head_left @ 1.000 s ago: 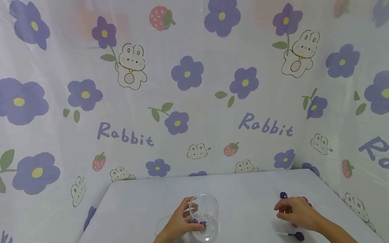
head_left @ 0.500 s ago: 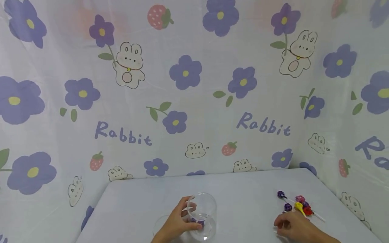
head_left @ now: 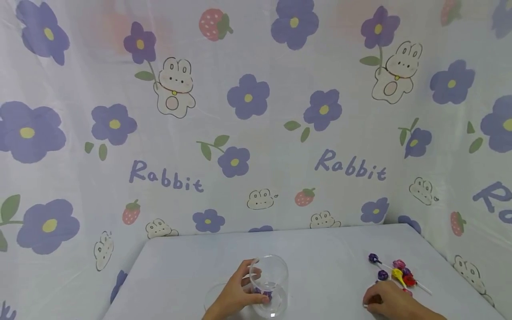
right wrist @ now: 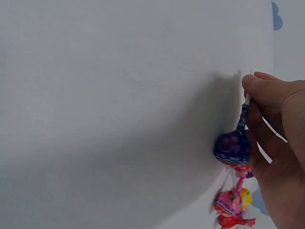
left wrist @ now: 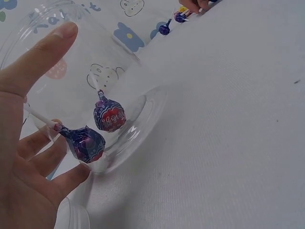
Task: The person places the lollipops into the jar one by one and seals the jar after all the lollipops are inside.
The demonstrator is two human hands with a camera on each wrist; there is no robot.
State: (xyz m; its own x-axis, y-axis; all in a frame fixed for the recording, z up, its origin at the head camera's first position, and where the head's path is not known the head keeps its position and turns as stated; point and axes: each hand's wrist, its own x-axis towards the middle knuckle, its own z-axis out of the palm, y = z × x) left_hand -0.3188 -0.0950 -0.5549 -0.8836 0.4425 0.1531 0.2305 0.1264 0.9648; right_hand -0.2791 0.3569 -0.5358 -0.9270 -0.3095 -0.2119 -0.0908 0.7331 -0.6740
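A clear round jar [head_left: 278, 280] stands on the table, gripped at its side by my left hand [head_left: 234, 295]. Two purple-wrapped lollipops [left wrist: 109, 115] show inside it in the left wrist view, heads down and sticks up. At the right, my right hand [head_left: 389, 298] pinches the white stick of another purple lollipop [right wrist: 232, 147], whose head hangs below the fingertips in the right wrist view. The head view hides that lollipop's head behind the hand. Just beyond the right hand lie a purple lollipop [head_left: 382, 275], a yellow one [head_left: 397, 274] and a red one [head_left: 409, 279].
A clear round lid-like piece [head_left: 212, 295] lies left of the jar, partly behind the left forearm. Another purple lollipop [head_left: 374, 258] and a pink one [head_left: 399, 264] lie farther back in the pile. A printed curtain [head_left: 260, 133] surrounds the white table [head_left: 320, 253].
My right hand has come down toward the near side from above the pile and taken a purple lollipop by its stick. The left hand and jar have stayed in place.
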